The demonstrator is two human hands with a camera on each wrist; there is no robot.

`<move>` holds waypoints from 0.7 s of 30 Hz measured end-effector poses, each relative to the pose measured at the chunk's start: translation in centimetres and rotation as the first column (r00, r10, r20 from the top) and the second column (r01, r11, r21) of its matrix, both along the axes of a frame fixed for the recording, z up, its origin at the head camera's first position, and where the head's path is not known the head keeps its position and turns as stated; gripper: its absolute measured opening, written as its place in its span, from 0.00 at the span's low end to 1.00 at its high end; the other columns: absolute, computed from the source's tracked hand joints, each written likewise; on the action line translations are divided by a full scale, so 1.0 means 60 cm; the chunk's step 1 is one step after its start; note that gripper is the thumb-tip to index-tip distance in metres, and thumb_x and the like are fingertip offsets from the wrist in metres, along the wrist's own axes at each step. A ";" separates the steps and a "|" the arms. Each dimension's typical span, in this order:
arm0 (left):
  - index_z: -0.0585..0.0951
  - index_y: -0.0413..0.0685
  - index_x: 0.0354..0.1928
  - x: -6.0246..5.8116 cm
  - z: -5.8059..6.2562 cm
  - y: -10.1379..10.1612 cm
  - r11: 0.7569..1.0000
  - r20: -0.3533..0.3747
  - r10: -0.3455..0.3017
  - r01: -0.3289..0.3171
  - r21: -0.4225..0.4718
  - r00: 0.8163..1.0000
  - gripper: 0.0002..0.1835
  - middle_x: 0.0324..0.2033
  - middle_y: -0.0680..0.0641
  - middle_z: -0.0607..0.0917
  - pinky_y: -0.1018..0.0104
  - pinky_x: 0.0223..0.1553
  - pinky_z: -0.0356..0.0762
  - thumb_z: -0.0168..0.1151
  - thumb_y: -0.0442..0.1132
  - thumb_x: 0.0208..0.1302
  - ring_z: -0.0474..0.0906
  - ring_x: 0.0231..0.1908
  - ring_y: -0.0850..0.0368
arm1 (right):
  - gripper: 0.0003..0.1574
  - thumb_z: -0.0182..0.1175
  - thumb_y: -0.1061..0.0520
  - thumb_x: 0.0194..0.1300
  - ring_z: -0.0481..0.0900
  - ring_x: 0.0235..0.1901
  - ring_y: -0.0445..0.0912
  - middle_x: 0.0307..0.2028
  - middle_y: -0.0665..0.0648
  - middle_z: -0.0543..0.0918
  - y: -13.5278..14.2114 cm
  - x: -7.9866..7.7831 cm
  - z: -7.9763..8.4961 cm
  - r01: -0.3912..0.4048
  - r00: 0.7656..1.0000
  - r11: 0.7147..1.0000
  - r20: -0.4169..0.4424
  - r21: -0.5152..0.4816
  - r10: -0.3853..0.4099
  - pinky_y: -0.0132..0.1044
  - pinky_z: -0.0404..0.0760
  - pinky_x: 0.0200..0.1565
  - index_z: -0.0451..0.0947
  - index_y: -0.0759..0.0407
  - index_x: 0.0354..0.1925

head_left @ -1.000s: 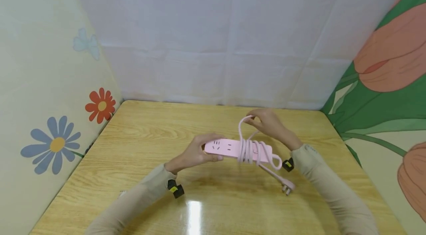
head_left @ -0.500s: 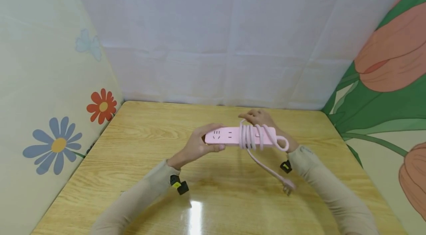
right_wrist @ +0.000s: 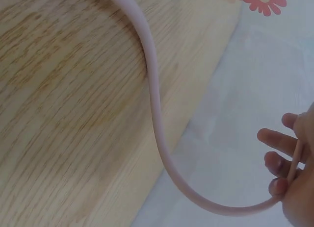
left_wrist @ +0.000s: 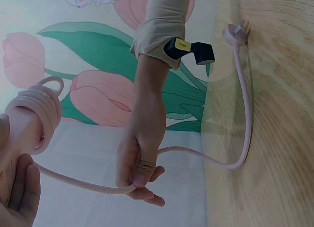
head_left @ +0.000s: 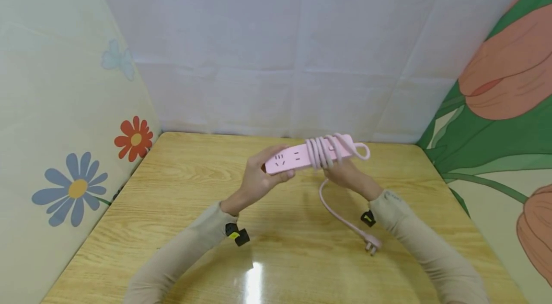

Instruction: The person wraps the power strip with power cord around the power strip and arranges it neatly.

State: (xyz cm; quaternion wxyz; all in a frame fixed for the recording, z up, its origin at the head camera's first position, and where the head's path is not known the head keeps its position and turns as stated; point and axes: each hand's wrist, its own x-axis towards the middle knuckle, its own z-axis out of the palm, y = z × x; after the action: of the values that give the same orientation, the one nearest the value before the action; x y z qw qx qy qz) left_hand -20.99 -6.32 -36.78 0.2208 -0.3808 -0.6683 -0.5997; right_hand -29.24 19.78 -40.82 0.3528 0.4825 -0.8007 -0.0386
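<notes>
A pink power strip [head_left: 297,156] is held up above the table, its right end tilted upward. My left hand [head_left: 256,177] grips its left end, thumb along the near edge. Several turns of its pink cord [head_left: 320,152] wrap the strip's right half, and a small loop sticks out at the far end. Partly hidden beneath the strip, my right hand [head_left: 351,177] pinches the loose cord between thumb and fingers, as the left wrist view shows at the thumb [left_wrist: 141,173]. From there the cord [right_wrist: 157,109] runs down to the three-pin plug [head_left: 372,242] on the table.
The wooden table [head_left: 194,165] backs onto a white cloth [head_left: 224,55]. Walls with painted flowers [head_left: 77,189] stand at left and right. Each sleeve cuff carries a small black camera [head_left: 237,234].
The power strip has risen and its right end has tipped up. My right hand has passed from behind the strip to beneath it with the cord. The plug end stays low at the right.
</notes>
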 end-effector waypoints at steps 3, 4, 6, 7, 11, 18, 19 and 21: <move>0.77 0.29 0.56 -0.004 0.003 0.002 0.999 -0.035 0.045 -0.044 0.023 0.998 0.29 0.47 0.34 0.83 0.65 0.37 0.81 0.72 0.19 0.48 0.79 0.38 0.51 | 0.31 0.53 0.73 0.57 0.65 0.63 0.70 0.60 0.78 0.70 -0.014 -0.001 0.001 -0.005 0.984 0.996 0.178 -0.093 0.022 0.60 0.53 0.69 0.69 0.77 0.61; 0.77 0.30 0.56 -0.006 0.004 0.003 0.998 -0.044 0.064 -0.063 0.030 0.997 0.29 0.48 0.35 0.83 0.65 0.37 0.80 0.73 0.20 0.48 0.79 0.39 0.50 | 0.32 0.55 0.73 0.57 0.63 0.64 0.70 0.61 0.78 0.69 -0.018 -0.002 0.002 -0.001 0.983 0.997 0.185 -0.074 0.014 0.60 0.52 0.70 0.70 0.74 0.62; 0.77 0.30 0.56 -0.009 0.005 0.004 0.995 -0.053 0.097 -0.095 0.042 0.994 0.29 0.48 0.35 0.83 0.66 0.37 0.80 0.73 0.20 0.48 0.79 0.39 0.50 | 0.30 0.59 0.74 0.55 0.71 0.59 0.66 0.56 0.74 0.76 -0.026 -0.002 0.003 -0.019 0.982 0.998 0.188 -0.067 0.031 0.58 0.62 0.66 0.75 0.70 0.58; 0.77 0.30 0.56 -0.010 0.004 0.004 0.993 -0.052 0.114 -0.112 0.048 0.992 0.29 0.48 0.35 0.83 0.66 0.37 0.79 0.73 0.21 0.48 0.79 0.38 0.50 | 0.28 0.59 0.73 0.55 0.74 0.57 0.64 0.54 0.71 0.79 -0.029 -0.002 0.002 -0.038 0.981 0.997 0.188 -0.067 0.050 0.57 0.66 0.64 0.77 0.68 0.56; 0.78 0.30 0.56 -0.013 0.000 0.003 0.982 -0.042 0.179 -0.177 0.062 0.983 0.30 0.45 0.35 0.84 0.68 0.34 0.79 0.75 0.22 0.47 0.78 0.36 0.51 | 0.14 0.61 0.71 0.57 0.79 0.39 0.56 0.38 0.61 0.84 -0.033 -0.002 -0.008 -0.116 0.969 0.986 0.204 -0.117 0.138 0.48 0.78 0.45 0.79 0.65 0.44; 0.78 0.27 0.54 -0.018 -0.003 0.001 0.960 -0.082 0.277 -0.272 0.066 0.957 0.31 0.44 0.32 0.84 0.68 0.36 0.77 0.76 0.21 0.43 0.79 0.35 0.44 | 0.12 0.58 0.65 0.63 0.75 0.33 0.52 0.36 0.58 0.83 -0.031 0.006 -0.006 -0.100 0.954 0.989 0.273 -0.109 0.126 0.44 0.73 0.39 0.80 0.65 0.45; 0.78 0.26 0.53 -0.018 -0.002 0.001 0.957 -0.090 0.287 -0.281 0.067 0.954 0.31 0.44 0.31 0.84 0.68 0.36 0.76 0.76 0.20 0.43 0.79 0.34 0.42 | 0.12 0.58 0.65 0.63 0.75 0.32 0.51 0.35 0.58 0.83 -0.031 0.006 -0.005 -0.099 0.953 0.990 0.276 -0.101 0.123 0.44 0.72 0.38 0.81 0.65 0.45; 0.77 0.24 0.52 -0.012 0.006 0.001 0.951 -0.095 0.308 -0.303 0.066 0.947 0.29 0.43 0.30 0.83 0.68 0.36 0.76 0.75 0.20 0.43 0.78 0.33 0.40 | 0.12 0.58 0.66 0.64 0.75 0.30 0.50 0.34 0.58 0.83 -0.032 0.004 -0.004 -0.103 0.951 0.990 0.283 -0.092 0.125 0.43 0.72 0.36 0.81 0.66 0.45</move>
State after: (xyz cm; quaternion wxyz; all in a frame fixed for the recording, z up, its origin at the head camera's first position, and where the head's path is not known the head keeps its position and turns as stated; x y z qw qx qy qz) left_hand -21.73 -6.23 -36.43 0.3552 -0.2976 -0.6914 -0.5543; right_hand -28.99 17.88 -41.08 0.2524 0.5145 -0.8153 0.0832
